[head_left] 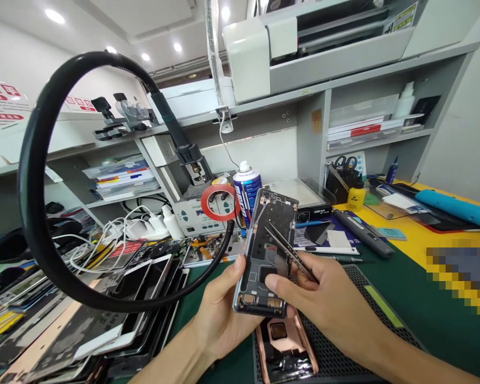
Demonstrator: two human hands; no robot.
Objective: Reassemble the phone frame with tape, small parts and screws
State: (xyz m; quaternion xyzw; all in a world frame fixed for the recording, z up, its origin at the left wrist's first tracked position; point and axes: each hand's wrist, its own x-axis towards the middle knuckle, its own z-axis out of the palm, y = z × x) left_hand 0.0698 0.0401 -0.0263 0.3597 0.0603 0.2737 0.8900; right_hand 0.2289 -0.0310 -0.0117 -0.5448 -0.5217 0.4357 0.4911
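Note:
My left hand point(224, 301) is closed round the lower left edge of an opened phone frame point(274, 221), which it holds up and tilted. Dark inner panels and small metal parts show on the frame's face. In my right hand point(320, 293) is a pair of metal tweezers point(290, 249), tips pointing up and left over the frame. The right thumb lies against the frame's lower part. Below both hands, a copper-coloured phone back cover point(286, 346) with a square camera opening rests on a black perforated mat point(344, 325).
A thick black hose point(28, 176) loops across the left side. Stacked phones and screens point(144, 309) crowd the left of the bench. Behind the frame stand a blue spray can point(248, 192) and a red tape roll point(220, 202). A grey pen-like tool point(362, 234) lies right.

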